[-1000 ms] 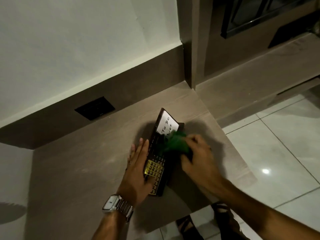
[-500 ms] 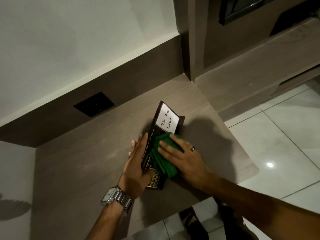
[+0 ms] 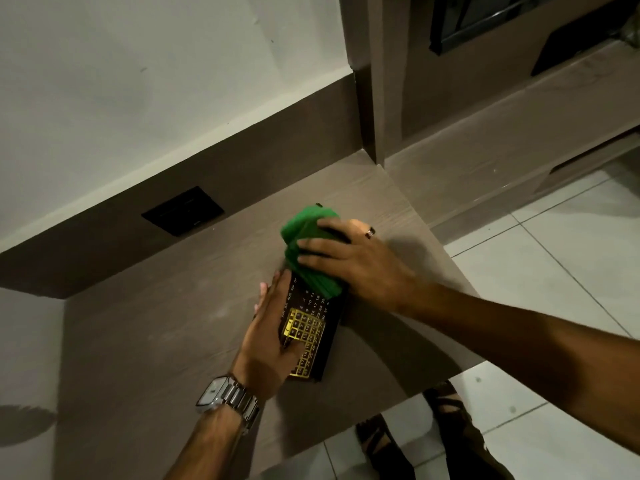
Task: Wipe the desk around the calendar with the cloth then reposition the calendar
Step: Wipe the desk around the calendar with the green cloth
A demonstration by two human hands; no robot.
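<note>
A dark desk calendar (image 3: 311, 327) with gold numbers and a yellow grid stands near the front right of the brown wooden desk (image 3: 156, 323). My left hand (image 3: 268, 336) grips its left side, thumb across the grid. My right hand (image 3: 349, 259) presses a bunched green cloth (image 3: 308, 244) over the calendar's far end, fingers spread on top of the cloth. The cloth hides the white to-do card at that end.
A black wall socket plate (image 3: 183, 211) sits in the brown back panel behind the desk. A lower wooden ledge (image 3: 502, 140) runs to the right past a pillar. White floor tiles (image 3: 554, 258) and my sandalled feet (image 3: 381, 441) lie beyond the desk's front edge.
My right hand slid the green cloth along the calendar from its middle to its far end, covering the white card. My left hand kept its hold on the calendar.
</note>
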